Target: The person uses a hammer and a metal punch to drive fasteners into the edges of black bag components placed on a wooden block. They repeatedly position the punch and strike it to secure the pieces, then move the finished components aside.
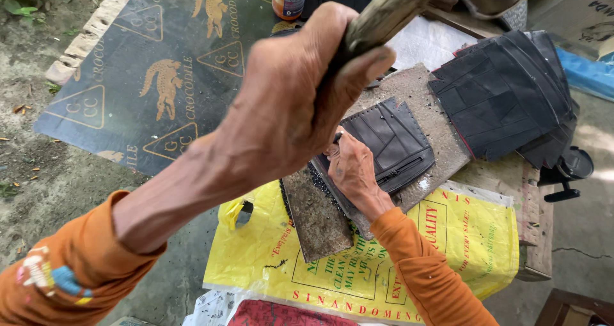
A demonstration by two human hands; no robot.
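The left hand (288, 102) is raised close to the camera, fingers clamped around a wooden hammer handle (384, 16). The right hand (352, 169) presses down on the edge of a dark rubber piece (390, 140), its fingers curled together on a small tool too hidden to identify. The piece lies flat on a speckled board (425, 96), near a stack of black rubber sheets (505, 96), above a yellow sack (473, 236).

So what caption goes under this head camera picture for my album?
Left hand raises a hammer; right hand steadies dark leather on a slab.
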